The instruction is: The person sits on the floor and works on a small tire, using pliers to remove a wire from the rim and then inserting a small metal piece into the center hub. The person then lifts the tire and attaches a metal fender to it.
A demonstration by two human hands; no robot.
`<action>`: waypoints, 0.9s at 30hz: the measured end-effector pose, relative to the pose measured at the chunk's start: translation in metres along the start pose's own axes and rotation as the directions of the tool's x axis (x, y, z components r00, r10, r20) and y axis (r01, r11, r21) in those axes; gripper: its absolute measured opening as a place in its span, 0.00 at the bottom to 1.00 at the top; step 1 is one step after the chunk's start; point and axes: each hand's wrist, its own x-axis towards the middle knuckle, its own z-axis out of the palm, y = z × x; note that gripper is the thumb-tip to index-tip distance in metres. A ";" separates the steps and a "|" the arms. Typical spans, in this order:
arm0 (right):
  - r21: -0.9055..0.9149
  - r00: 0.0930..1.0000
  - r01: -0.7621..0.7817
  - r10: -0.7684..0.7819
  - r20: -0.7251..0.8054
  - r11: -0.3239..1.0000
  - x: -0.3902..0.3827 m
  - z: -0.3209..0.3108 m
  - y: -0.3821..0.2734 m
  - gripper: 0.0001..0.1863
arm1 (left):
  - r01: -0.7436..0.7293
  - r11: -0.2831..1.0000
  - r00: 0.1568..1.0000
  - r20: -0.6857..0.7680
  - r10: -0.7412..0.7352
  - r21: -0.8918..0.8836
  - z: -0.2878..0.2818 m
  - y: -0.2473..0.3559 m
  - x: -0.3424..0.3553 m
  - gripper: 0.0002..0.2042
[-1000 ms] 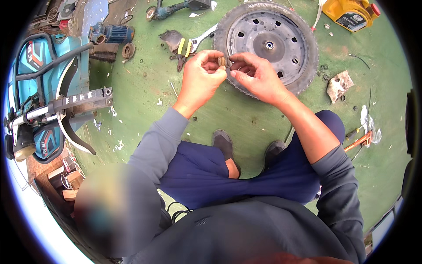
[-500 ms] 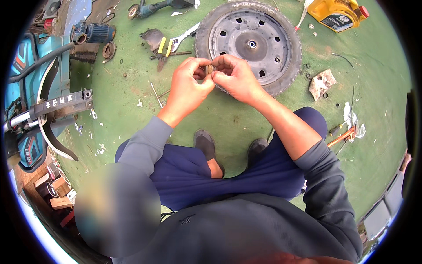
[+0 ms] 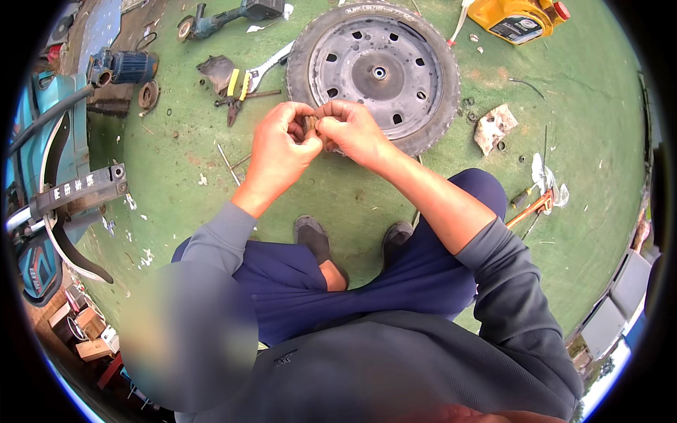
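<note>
Both my hands meet over the near left edge of a wheel [image 3: 331,60] lying flat, its dark tire around a worn grey metal rim with a hub hole in the middle. Between the fingertips is a small round brownish part [image 3: 309,126], mostly covered, so its exact kind cannot be made out. My left hand [image 3: 276,151] is closed, pinching the part from the left with thumb and fingers. From the other side my right hand [image 3: 351,134] is closed on it too, thumb and bent fingers together.
Left of the wheel lie yellow-handled pliers [image 3: 235,95], an adjustable wrench [image 3: 266,65], an angle grinder [image 3: 229,20] and a blue motor [image 3: 132,68]. A turquoise vehicle [image 3: 63,162] stands far left. Rightward are a yellow jug [image 3: 511,17], a stained white block [image 3: 495,129] and an orange wrench [image 3: 532,210].
The whole scene has shifted leftward in the picture as the view turned. Both hands keep their pinch on the small part, which is now more covered by the right fingers.
</note>
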 end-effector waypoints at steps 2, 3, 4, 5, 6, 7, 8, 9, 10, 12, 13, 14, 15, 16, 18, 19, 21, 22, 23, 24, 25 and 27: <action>0.004 1.000 -0.008 0.008 -0.008 1.000 0.002 -0.002 0.004 0.13 | -0.023 1.000 1.000 0.003 0.023 0.015 0.000 0.003 0.000 0.13; 0.026 1.000 -0.016 0.016 -0.006 1.000 0.003 -0.001 0.004 0.13 | -0.041 0.999 0.999 0.003 0.041 0.026 0.000 0.003 0.000 0.13; 0.049 1.000 -0.024 0.024 -0.005 0.999 0.003 -0.001 0.005 0.13 | -0.060 0.998 0.998 0.004 0.059 0.038 0.000 0.004 0.000 0.13; 0.072 0.999 -0.032 0.032 -0.004 0.997 0.002 -0.001 0.005 0.13 | -0.060 0.997 0.998 0.005 0.060 0.050 -0.001 0.004 0.000 0.14; 0.092 0.999 -0.053 0.053 0.000 0.994 0.002 -0.002 0.005 0.13 | -0.062 0.996 0.998 0.009 0.062 0.060 -0.001 0.003 0.001 0.14; 0.112 0.997 -0.074 0.074 0.004 0.991 0.002 -0.004 0.005 0.13 | -0.065 0.995 0.998 0.013 0.064 0.070 0.000 0.002 0.002 0.14; 0.132 0.995 -0.095 0.095 0.008 0.987 0.002 -0.005 0.005 0.13 | -0.052 0.996 0.999 0.017 0.051 0.066 0.000 0.001 0.003 0.14; 0.138 0.994 -0.109 0.109 0.010 0.984 0.001 -0.004 0.003 0.13 | -0.038 0.997 0.999 0.018 0.037 0.063 0.000 -0.001 0.004 0.14; 0.145 0.992 -0.124 0.123 0.012 0.982 -0.001 -0.003 0.000 0.13 | -0.024 0.998 1.000 0.020 0.023 0.060 0.000 -0.002 0.005 0.13; 0.167 0.988 -0.153 0.151 0.024 0.974 -0.002 -0.003 -0.003 0.13 | 0.095 0.993 0.994 0.064 -0.090 -0.075 -0.003 -0.004 0.006 0.13; 0.182 0.986 -0.168 0.164 0.034 0.969 -0.002 -0.004 -0.004 0.13 | 0.156 0.978 0.985 0.090 -0.144 -0.139 -0.005 -0.005 0.007 0.13; 0.197 0.983 -0.183 0.178 0.046 0.963 -0.003 -0.005 -0.005 0.13 | 0.171 0.957 0.983 0.100 -0.151 -0.236 -0.004 -0.012 0.010 0.13; 0.193 0.985 -0.174 0.170 0.040 0.966 -0.003 -0.005 -0.005 0.13 | 0.182 0.928 0.982 0.106 -0.156 -0.325 -0.005 -0.017 0.015 0.13; 0.189 0.986 -0.165 0.162 0.035 0.968 -0.003 -0.005 -0.006 0.13 | 0.192 0.892 0.981 0.113 -0.159 -0.410 -0.008 -0.022 0.017 0.13; 0.195 0.989 -0.148 0.146 0.023 0.970 -0.004 -0.007 -0.007 0.14 | 0.265 0.794 0.964 0.159 -0.213 -0.547 -0.012 -0.023 0.017 0.13; 0.192 0.992 -0.127 0.127 0.009 0.973 -0.004 -0.006 -0.007 0.14 | 0.299 0.735 0.954 0.186 -0.235 -0.608 -0.013 -0.021 0.018 0.13; 0.183 0.996 -0.086 0.091 -0.023 0.979 -0.005 -0.006 -0.008 0.14 | 0.322 0.683 0.947 0.213 -0.242 -0.656 -0.014 -0.024 0.018 0.13; 0.146 0.999 -0.014 0.021 -0.047 0.989 -0.004 -0.006 -0.007 0.15 | 0.331 0.651 0.943 0.235 -0.234 -0.683 -0.014 -0.026 0.018 0.12; 0.122 0.997 0.055 -0.047 -0.064 0.991 -0.003 -0.004 -0.006 0.14 | 0.341 0.618 0.940 0.257 -0.224 -0.709 -0.015 -0.027 0.018 0.12; 0.096 0.990 0.122 -0.114 -0.082 0.988 -0.003 -0.001 -0.004 0.14 | 0.345 0.601 0.939 0.262 -0.225 -0.721 -0.015 -0.027 0.017 0.12; 0.068 0.979 0.187 -0.180 -0.096 0.980 -0.004 0.002 -0.003 0.14 | 0.349 0.584 0.937 0.266 -0.225 -0.733 -0.016 -0.026 0.017 0.11; -0.203 0.936 0.327 -0.345 -0.062 0.923 -0.004 0.002 0.001 0.12 | 0.370 0.519 0.928 0.286 -0.238 -0.770 -0.017 -0.026 0.014 0.11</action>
